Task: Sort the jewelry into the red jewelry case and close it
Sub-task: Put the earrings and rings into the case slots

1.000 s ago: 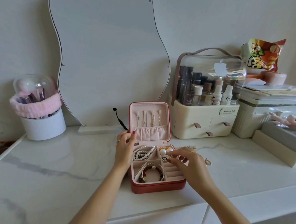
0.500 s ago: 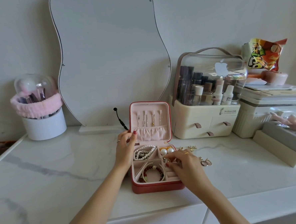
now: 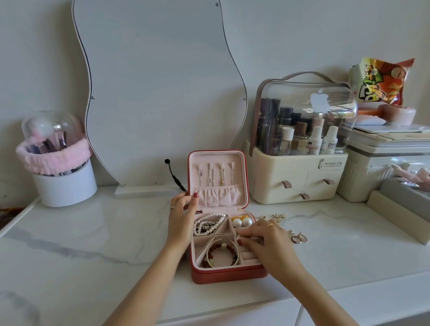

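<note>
Head view: red jewelry case [image 3: 228, 274] sits open at worktop [image 3: 88, 246] centre, left hand [image 3: 181, 220] gripping its 9 o'clock edge, apparently steadying it, while right hand [image 3: 264, 243] pinches a small piece over the 3 o'clock ring slots; loose earrings [image 3: 299, 238] await outside.

Right hand [image 3: 269, 245] moved (fingers curled) deeper over the ring slots [image 3: 248, 255]

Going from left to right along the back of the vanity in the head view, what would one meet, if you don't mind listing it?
White brush holder → wavy mirror → red jewelry case with its lid up → cream cosmetics organizer → snack bag.
</note>
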